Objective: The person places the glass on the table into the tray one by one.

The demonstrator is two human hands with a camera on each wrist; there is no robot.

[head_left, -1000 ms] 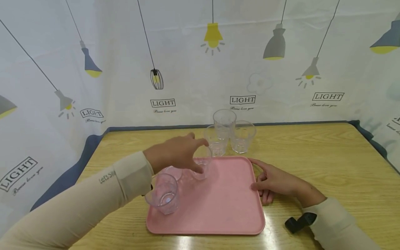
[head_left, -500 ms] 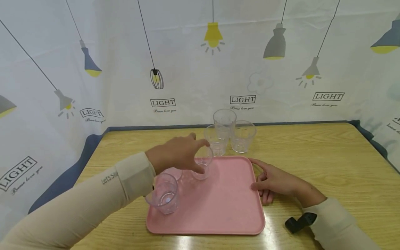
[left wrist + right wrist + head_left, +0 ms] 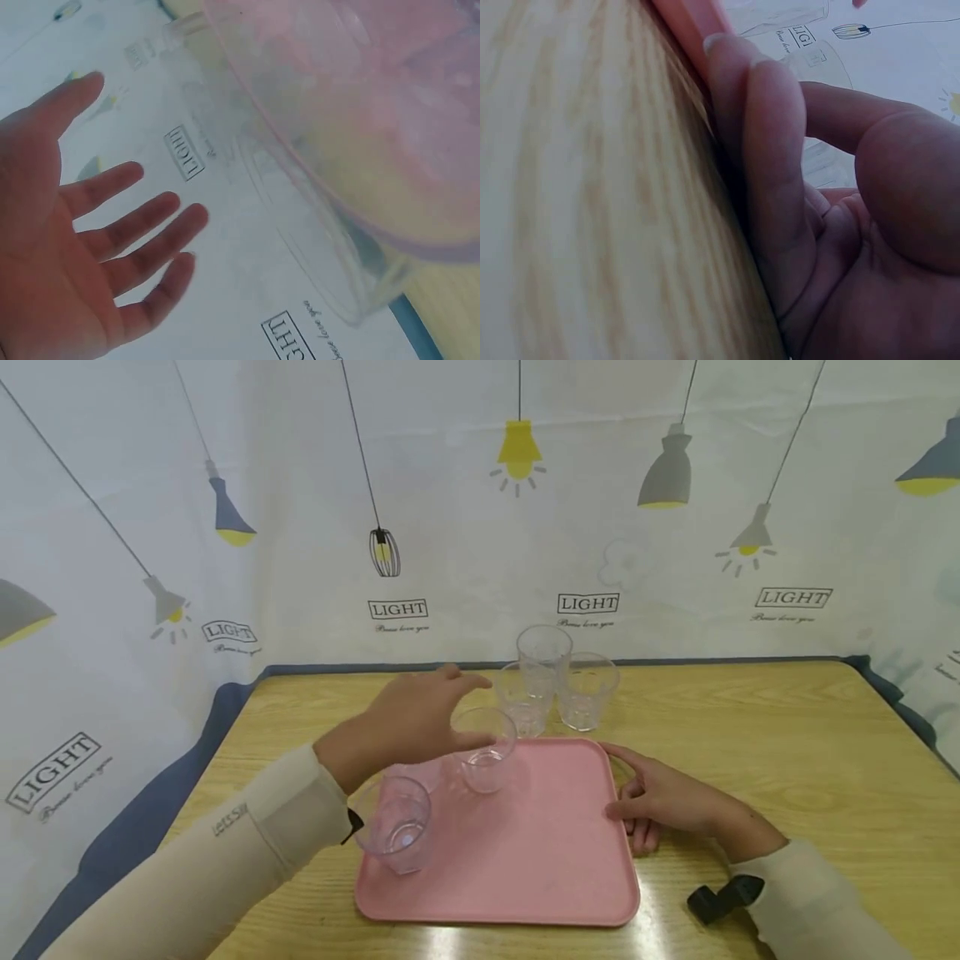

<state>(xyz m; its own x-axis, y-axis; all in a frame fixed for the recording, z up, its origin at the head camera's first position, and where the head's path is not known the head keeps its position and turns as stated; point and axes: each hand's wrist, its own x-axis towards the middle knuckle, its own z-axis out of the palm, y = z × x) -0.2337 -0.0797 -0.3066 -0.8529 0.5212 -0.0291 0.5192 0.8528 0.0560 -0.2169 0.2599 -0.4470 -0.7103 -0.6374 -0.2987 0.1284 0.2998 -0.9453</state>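
Note:
In the head view my left hand (image 3: 408,718) hovers with spread fingers at the rim of a clear plastic cup (image 3: 489,772), which stands upright at the back of a pink tray (image 3: 540,860). The left wrist view shows the palm and separated fingers (image 3: 154,240) with nothing in them. Another clear cup (image 3: 405,843) stands on the tray's left side, and a third one (image 3: 416,772) is mostly hidden behind my left wrist. My right hand (image 3: 675,802) grips the tray's right edge near the back corner, thumb on the rim, lower fingers curled beside it.
Behind the tray, three more clear cups stand close together, one at the left (image 3: 528,714), one at the right (image 3: 585,706) and one at the back (image 3: 545,647). A lamp-printed cloth (image 3: 465,527) hangs past the far edge of the wooden table (image 3: 750,735).
My left hand's thumb and fingers have spread off the cup, and the hand has drawn slightly back to the left. The cup stays on the tray; my right hand keeps its hold.

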